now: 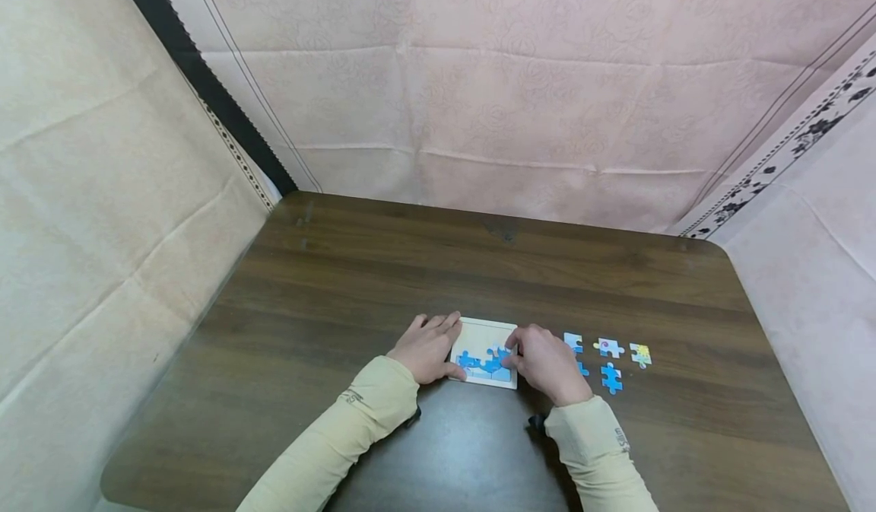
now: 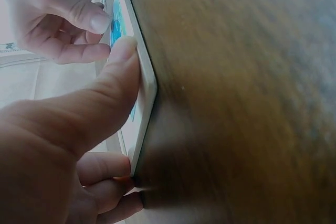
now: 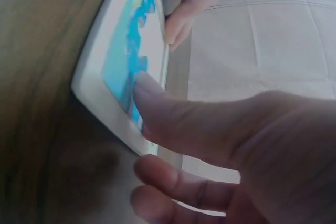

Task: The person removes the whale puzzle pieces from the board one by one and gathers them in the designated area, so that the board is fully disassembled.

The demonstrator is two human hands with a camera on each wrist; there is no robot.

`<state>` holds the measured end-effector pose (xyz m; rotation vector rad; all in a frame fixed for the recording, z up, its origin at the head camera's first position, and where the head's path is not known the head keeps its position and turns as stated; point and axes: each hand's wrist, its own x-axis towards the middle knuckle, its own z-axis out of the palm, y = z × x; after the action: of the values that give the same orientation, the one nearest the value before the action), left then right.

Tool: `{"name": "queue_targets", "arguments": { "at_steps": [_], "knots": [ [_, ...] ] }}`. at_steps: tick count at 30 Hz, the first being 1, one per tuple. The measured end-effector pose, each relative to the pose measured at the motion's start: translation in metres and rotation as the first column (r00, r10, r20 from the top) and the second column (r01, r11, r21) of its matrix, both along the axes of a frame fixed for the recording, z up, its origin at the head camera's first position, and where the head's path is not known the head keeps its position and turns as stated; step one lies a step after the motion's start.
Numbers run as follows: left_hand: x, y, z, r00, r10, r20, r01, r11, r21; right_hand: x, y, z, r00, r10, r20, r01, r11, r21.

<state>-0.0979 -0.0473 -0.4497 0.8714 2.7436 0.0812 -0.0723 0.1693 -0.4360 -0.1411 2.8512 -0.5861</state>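
A shallow white puzzle tray (image 1: 483, 331) lies on the table, with joined blue jigsaw pieces (image 1: 472, 361) along its near side. My left hand (image 1: 427, 348) holds the tray's left side, thumb at the near corner and fingers at the far one. Over the right side is my right hand (image 1: 547, 360), its thumb (image 3: 149, 93) pressed on a blue puzzle piece (image 3: 134, 43) and its index finger bent close by. Most of that piece is hidden under the fingers. In the left wrist view the left thumb (image 2: 123, 51) lies on the tray's rim.
Several loose puzzle pieces lie right of the right hand, among them a blue one (image 1: 611, 377), a yellow-and-blue one (image 1: 640, 354) and a white-and-blue one (image 1: 609, 348). Pale cloth (image 1: 479, 101) hangs behind the brown wooden table (image 1: 383, 268) and at both sides.
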Motion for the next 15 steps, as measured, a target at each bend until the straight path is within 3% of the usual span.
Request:
{"name": "queue_targets", "arguments": {
  "at_steps": [15],
  "knots": [
    [-0.0001,0.0,0.0013,1.0,-0.009,-0.003,0.009,1.0,-0.001,-0.0025,-0.0029,-0.006,0.999,-0.043,0.011,0.044,0.999,-0.028]
  ]
}}
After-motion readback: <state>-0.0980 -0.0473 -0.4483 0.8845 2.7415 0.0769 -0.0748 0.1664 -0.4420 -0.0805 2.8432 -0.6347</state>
